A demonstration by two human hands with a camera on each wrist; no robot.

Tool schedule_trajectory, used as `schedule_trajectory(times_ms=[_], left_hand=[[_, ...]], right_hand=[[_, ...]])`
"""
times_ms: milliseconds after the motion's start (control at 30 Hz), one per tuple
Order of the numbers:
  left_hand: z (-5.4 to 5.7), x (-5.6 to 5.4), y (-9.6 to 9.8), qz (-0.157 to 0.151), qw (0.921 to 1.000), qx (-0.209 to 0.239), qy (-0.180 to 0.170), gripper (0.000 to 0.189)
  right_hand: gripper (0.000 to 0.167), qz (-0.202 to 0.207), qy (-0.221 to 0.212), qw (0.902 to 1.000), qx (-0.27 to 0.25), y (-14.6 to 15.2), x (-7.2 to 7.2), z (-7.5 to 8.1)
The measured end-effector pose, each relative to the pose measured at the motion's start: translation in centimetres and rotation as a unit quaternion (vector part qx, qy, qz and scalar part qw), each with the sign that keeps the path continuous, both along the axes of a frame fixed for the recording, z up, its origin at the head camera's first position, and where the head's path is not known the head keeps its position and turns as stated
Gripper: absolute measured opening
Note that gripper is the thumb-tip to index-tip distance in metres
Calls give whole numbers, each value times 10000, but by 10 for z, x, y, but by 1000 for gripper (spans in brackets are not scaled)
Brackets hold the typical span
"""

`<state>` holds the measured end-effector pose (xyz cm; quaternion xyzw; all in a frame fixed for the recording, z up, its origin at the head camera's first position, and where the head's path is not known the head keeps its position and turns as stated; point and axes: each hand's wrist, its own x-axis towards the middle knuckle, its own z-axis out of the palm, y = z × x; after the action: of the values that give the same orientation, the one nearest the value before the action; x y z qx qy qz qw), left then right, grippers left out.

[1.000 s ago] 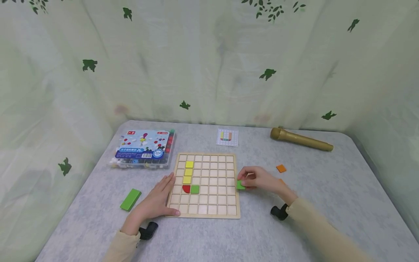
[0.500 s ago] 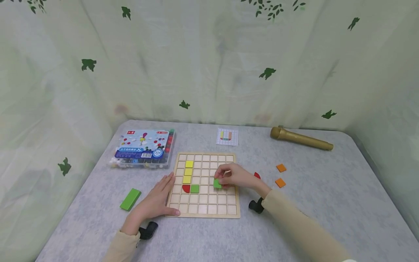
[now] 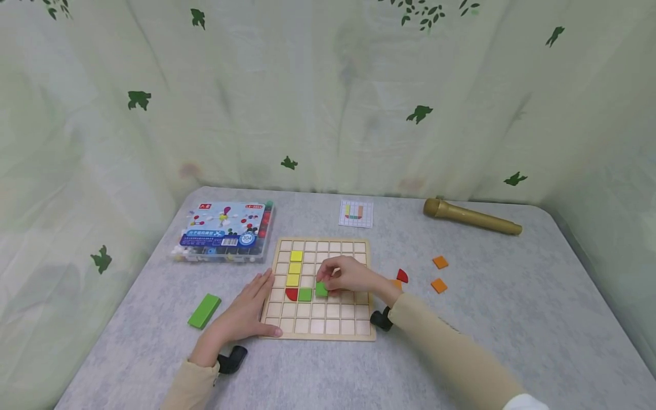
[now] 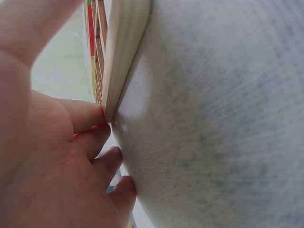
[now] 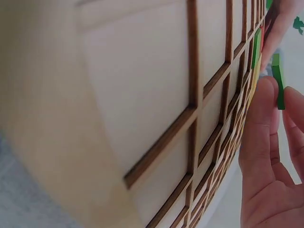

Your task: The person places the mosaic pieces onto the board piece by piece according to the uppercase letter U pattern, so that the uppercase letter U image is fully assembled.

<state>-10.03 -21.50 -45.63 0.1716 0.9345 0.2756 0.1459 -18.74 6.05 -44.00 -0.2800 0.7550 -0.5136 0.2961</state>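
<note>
My right hand [image 3: 345, 274] pinches a green square tile [image 3: 321, 290] between thumb and fingers, over the wooden grid board [image 3: 333, 327]. In the right wrist view the tile [image 5: 278, 80] stands off the board's face. Just left of it, a second green tile [image 3: 304, 294] sits in a cell, beside a red quarter-round tile [image 3: 291, 294]. Above the red one runs a column of yellow tiles [image 3: 294, 268]. My left hand [image 3: 246, 310] rests against the board's left edge, fingers spread and thumb on the lower corner; its fingertips touch the rim in the left wrist view.
Right of the board lie orange tiles [image 3: 439, 285] and a red quarter-round tile [image 3: 402, 275]. A pattern card [image 3: 356, 214] and a gold microphone-shaped object [image 3: 471, 217] lie at the back. A plastic kit box [image 3: 222, 232] stands back left, with a green block [image 3: 204, 311] in front of it.
My right hand has carried the green tile leftward from the board's right edge to beside the placed green tile. The red and orange tiles behind it came into view. The left hand stays put.
</note>
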Motion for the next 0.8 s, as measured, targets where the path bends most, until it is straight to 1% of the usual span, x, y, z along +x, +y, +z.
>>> schedule_trajectory(times_ms=[333, 467, 600, 800], left_hand=[[3, 0, 1, -8, 10000, -23, 10, 118], [3, 0, 1, 1, 10000, -40, 28, 118], [3, 0, 1, 9, 10000, -49, 24, 118], [3, 1, 1, -12, 10000, -12, 15, 118]], right_hand=[[16, 175, 489, 9971, 549, -9, 3, -3], [17, 204, 700, 9949, 698, -11, 5, -1], [17, 226, 780, 9938, 764, -12, 6, 0], [15, 179, 781, 9939, 755, -12, 6, -1]])
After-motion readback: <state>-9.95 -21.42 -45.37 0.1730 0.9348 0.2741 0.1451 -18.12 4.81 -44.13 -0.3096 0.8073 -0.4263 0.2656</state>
